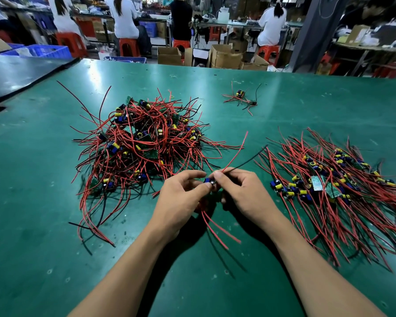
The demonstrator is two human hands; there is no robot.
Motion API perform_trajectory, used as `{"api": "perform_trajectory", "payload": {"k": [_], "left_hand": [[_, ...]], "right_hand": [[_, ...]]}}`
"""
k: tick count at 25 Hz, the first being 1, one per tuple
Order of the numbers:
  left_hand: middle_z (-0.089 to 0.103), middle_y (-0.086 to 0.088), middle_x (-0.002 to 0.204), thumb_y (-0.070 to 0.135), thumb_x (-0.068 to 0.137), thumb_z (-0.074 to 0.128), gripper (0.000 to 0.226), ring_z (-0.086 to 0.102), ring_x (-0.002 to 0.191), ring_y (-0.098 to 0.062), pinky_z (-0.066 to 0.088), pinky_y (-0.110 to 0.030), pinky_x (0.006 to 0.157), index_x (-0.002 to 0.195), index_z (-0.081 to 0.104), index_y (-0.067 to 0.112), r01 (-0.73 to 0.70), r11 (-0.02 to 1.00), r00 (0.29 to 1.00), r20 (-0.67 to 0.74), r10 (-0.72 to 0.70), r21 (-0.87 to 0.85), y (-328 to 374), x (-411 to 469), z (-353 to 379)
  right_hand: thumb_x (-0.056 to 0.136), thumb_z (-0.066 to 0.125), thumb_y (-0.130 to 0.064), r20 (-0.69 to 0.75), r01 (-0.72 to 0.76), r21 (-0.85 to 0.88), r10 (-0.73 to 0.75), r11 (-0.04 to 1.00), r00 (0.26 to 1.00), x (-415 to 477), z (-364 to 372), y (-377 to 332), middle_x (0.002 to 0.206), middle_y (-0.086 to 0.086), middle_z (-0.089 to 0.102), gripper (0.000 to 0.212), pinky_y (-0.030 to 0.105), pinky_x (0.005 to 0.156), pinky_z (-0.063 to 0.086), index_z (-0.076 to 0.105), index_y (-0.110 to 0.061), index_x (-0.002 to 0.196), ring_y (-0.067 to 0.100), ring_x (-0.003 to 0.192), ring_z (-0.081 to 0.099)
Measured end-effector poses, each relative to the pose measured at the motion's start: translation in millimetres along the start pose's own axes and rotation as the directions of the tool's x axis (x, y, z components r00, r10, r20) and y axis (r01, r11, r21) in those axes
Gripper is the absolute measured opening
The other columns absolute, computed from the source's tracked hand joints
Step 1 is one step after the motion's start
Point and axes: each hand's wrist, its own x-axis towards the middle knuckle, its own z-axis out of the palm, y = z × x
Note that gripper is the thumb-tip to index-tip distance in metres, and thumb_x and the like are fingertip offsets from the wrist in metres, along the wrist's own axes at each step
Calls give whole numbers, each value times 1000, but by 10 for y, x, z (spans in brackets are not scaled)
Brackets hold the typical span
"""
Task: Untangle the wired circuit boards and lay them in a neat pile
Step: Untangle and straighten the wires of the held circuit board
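Left hand and right hand pinch one board between heap and pile.

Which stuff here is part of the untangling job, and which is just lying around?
Job: tangled heap; sorted pile; held board, pinched by left hand and right hand; small far cluster.
Lying about: cardboard boxes; blue crates; red stools.
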Motion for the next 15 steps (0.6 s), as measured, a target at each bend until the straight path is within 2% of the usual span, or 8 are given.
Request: {"api": "perform_trajectory", "payload": {"k": [2,5,7,9,11,15], "left_hand": [[72,-14,89,3,86,70,23,64,72,-23,56,-40,65,105,71,16,-1,1000,998,57,1,-6,18,-11,14],[69,-25,99,-1,86,68,26,65,78,-23,59,-44,77,110,70,8,7,1000,995,99,-5,-19,40,-24,20],[67,-23,94,-1,86,69,26,64,80,-24,59,-46,80,110,70,10,-6,1000,996,92,6,-3,44,-29,30],[69,-15,88,-2,86,69,24,65,79,-23,59,-45,79,106,71,10,-26,1000,996,90,25,6,51,-37,38],[75,-14,90,-3,85,69,22,67,80,-22,59,-43,79,103,73,8,-40,999,994,99,37,23,46,-39,45],[76,-15,92,-6,85,64,26,67,77,-20,59,-39,75,100,75,12,-14,1000,994,110,12,17,41,-25,73]], "right_hand": [[98,64,-32,-59,-22,-32,20,999,998,23,-35,2,68,-3,67,26,24,49,44,76,-13,86,10,53,55],[97,65,-38,-93,-37,-38,33,999,995,40,-44,23,63,-2,62,34,27,54,40,72,-7,83,11,55,51],[96,65,-41,-94,-19,-71,12,997,995,29,-25,33,64,-6,61,35,31,61,41,73,-8,85,11,59,51],[96,65,-41,-52,8,-108,-14,994,999,16,-11,19,72,-10,70,31,35,69,49,76,-13,87,11,67,62],[97,64,-38,-7,23,-144,-24,989,1000,5,2,12,81,-5,77,27,40,82,56,77,-16,89,16,81,72],[102,58,-33,-7,6,-147,-7,989,1000,25,4,30,87,9,76,31,51,86,53,77,-10,92,34,91,69]]}}
